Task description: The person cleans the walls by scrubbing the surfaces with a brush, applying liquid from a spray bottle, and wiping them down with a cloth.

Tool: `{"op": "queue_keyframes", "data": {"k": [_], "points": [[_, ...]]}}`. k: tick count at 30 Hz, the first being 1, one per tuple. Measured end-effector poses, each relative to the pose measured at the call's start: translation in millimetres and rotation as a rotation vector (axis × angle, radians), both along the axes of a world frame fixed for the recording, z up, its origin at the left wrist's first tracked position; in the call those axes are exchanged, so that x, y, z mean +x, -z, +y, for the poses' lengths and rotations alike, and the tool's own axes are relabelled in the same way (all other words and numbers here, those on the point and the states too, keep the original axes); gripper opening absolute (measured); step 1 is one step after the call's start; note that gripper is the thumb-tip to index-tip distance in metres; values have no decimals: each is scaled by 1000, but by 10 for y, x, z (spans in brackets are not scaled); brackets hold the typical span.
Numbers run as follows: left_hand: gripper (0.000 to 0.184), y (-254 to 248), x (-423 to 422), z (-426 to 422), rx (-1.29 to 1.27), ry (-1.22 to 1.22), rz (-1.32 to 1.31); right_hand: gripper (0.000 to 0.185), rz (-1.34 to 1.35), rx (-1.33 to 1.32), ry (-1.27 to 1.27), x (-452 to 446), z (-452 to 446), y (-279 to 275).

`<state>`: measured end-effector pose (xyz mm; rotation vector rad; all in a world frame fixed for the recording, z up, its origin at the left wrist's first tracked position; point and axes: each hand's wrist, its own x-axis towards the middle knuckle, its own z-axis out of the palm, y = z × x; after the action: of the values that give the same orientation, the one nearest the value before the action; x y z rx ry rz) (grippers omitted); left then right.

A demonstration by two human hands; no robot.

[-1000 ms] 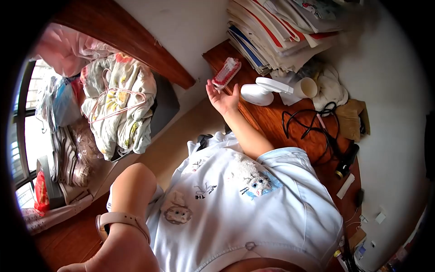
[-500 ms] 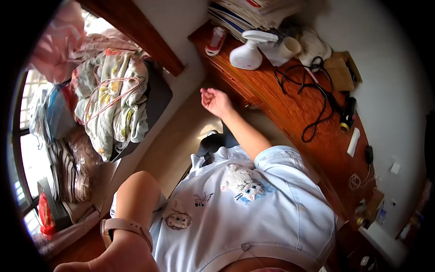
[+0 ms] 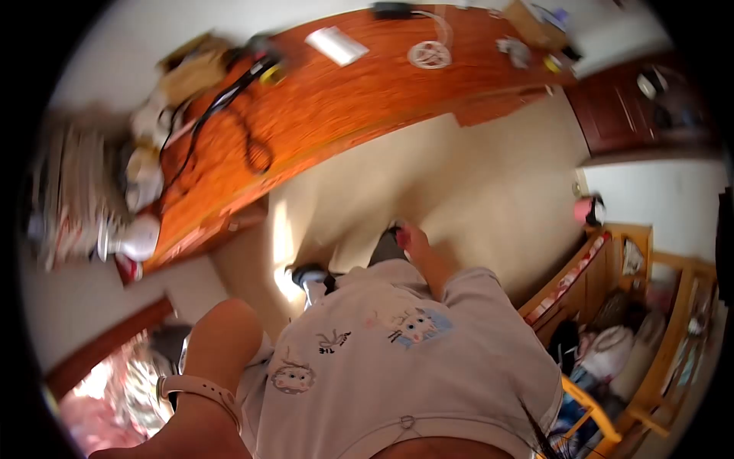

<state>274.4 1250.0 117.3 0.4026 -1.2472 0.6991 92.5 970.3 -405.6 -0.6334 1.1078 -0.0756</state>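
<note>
My right hand (image 3: pixel 411 236) hangs low beside my dark trouser leg (image 3: pixel 388 249), above the pale floor. Its fingers are small and smeared by motion, so whether it holds anything does not show. My left arm is bent up close to the camera, with a pale strap (image 3: pixel 200 389) round the wrist. Only the base of my left hand (image 3: pixel 145 447) shows at the bottom left edge; its fingers are out of frame. Across my front is a light shirt (image 3: pixel 397 367) with cat pictures on it.
A long reddish wooden desk (image 3: pixel 329 96) runs ahead, carrying a black cord (image 3: pixel 256 149), a white coiled cable (image 3: pixel 430 55), a stack of papers (image 3: pixel 80 176) and a white spray bottle (image 3: pixel 138 239). A wooden bed frame (image 3: pixel 661 375) with piled cloth stands at right.
My view has swung right: the desk now lies across the top, and the bed frame has come in. My right hand has dropped from in front of the desk to beside my leg.
</note>
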Motion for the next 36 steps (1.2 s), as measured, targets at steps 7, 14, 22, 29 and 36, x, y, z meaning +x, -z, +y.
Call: {"op": "queue_keyframes", "data": {"k": [7, 14, 22, 29, 36], "points": [[28, 429, -341, -2666, -22, -447, 156, 17, 68, 312, 749, -2050, -1572, 352], [12, 1737, -144, -5649, 964, -167, 179, 21, 8, 213, 1071, -2607, -2565, -461], [24, 4111, 572, -7838, 1665, 312, 779, 28, -129, 369, 985, -2420, -3665, -164], [31, 4574, 1263, -9481, 1495, 166, 1220, 16, -135, 192, 712, -3127, -4753, 867], [24, 3784, 982, -9383, 1052, -178, 1316, 14, -126, 121, 530, -3325, -6162, 377]]}}
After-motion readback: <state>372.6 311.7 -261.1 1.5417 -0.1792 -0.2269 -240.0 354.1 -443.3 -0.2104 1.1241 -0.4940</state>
